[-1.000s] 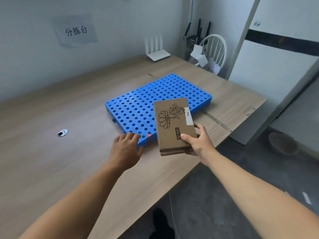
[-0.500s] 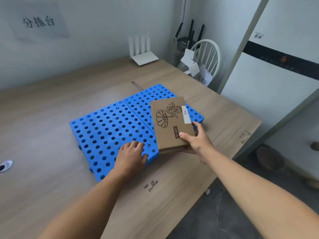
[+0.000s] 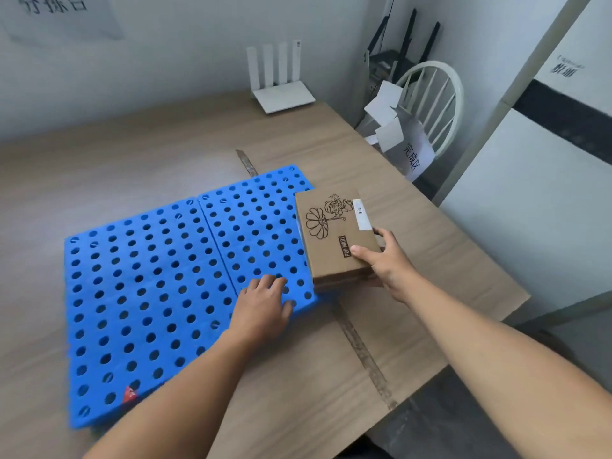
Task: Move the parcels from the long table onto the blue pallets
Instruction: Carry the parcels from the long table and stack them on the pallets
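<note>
Two blue perforated pallets (image 3: 155, 293) lie side by side on the wooden table (image 3: 414, 266). A flat brown cardboard parcel (image 3: 331, 240) with a flower drawing and a white label hangs over the right pallet's right edge. My right hand (image 3: 385, 260) grips its near right corner, thumb on top. My left hand (image 3: 263, 308) lies palm down, fingers apart, on the near edge of the right pallet, just left of the parcel.
A white router (image 3: 281, 84) with antennas stands at the table's far edge. A white chair (image 3: 433, 104) with white papers and a plastic bag sits past the right end. A tape seam (image 3: 361, 352) crosses the tabletop. White panels rise on the right.
The view has shifted, so the pallets now appear larger and lower left. The parcel held by my right hand has moved over the right pallet's right edge. My left hand stays on the pallet's edge.
</note>
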